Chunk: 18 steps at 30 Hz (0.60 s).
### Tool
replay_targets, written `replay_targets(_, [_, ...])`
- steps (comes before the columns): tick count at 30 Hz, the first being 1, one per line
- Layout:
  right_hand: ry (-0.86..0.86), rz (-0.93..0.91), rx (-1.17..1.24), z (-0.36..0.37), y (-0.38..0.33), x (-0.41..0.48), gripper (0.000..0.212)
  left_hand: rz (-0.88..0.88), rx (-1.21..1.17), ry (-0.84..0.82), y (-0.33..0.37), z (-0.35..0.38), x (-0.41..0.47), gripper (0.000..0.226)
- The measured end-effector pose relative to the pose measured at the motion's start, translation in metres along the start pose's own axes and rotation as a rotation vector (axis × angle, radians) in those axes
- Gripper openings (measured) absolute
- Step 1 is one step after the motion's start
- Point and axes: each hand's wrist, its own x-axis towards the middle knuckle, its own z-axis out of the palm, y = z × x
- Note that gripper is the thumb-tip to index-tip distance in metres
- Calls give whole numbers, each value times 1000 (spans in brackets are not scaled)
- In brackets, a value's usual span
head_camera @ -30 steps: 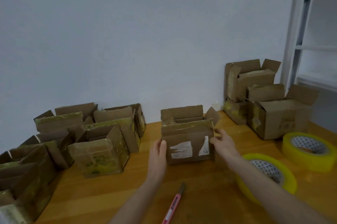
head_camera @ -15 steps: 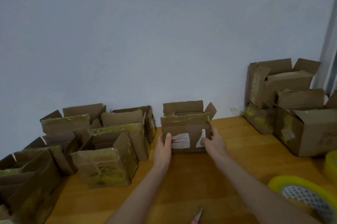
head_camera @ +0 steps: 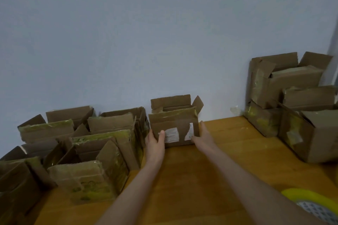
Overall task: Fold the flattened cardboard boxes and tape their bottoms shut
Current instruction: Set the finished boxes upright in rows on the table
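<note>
While the box (head_camera: 174, 126) is standing upright on the table (head_camera: 228, 153), close against the wall (head_camera: 164, 41) and with its top flaps standing open, both hands are reaching out to it at arm's length. The left hand (head_camera: 155, 144) is lying against the box's lower left corner: its fingers are running straight and together along the left side, and its thumb is resting on the front face beside a torn white label (head_camera: 172, 135). The right hand (head_camera: 204, 137) is pressing flat against the right side, fingers straight and together, with its thumb touching the front near the bottom right corner. The box is sitting between the two palms, its base on the wood. Just beside the left hand, a cluster of folded boxes (head_camera: 87, 175) is crowding the left end of the table. Well apart on the right, a stack of boxes (head_camera: 285, 85) is leaning at the wall. A yellow tape roll (head_camera: 311, 199) is lying at the bottom right corner, partly hidden by the right forearm.
</note>
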Motion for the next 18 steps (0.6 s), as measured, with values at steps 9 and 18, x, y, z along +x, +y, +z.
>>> replay_targets(9, [399,-251,-115,-100,-10,-62,39,421,136,-98,66,77,-80,36])
replay_targets(18, [847,-114,-199,-244,22,-103,34,982,582,-458,161,203,-130,71])
